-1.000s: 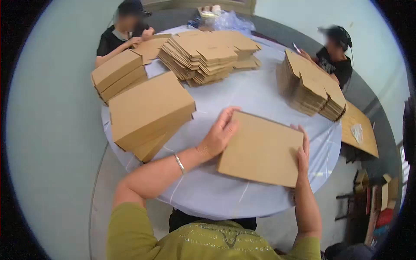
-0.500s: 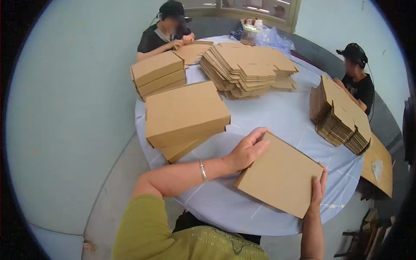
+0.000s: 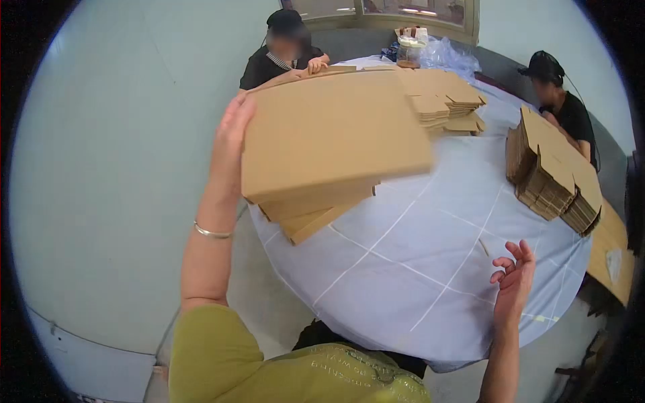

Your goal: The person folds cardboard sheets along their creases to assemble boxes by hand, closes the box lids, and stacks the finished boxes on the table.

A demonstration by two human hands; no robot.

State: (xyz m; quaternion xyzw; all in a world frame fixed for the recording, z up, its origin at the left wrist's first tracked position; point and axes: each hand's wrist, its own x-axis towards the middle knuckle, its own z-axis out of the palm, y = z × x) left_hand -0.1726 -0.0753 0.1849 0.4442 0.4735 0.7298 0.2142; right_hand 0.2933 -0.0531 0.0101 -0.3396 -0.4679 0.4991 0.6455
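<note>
My left hand (image 3: pixel 232 134) grips the left edge of a closed brown cardboard box (image 3: pixel 336 127), fingers on its near-left side. This box is over the stack of finished boxes (image 3: pixel 319 218) at the table's left; I cannot tell whether it rests on them. It hides most of the stack and part of the flat cardboard behind. Off to the right, my right hand (image 3: pixel 514 279) is raised above the cloth with fingers apart and curled a little, holding nothing.
The round table has a pale checked cloth (image 3: pixel 403 269). Flat folded cardboard blanks (image 3: pixel 447 94) lie at the back, and another pile of blanks (image 3: pixel 554 171) stands right. One person (image 3: pixel 285 54) sits at the far left, another (image 3: pixel 571 114) at the right. A jar (image 3: pixel 410 52) stands behind.
The box has gone from in front of me, where both hands held it, up and left over the stack. My right hand has let go and stayed on the right.
</note>
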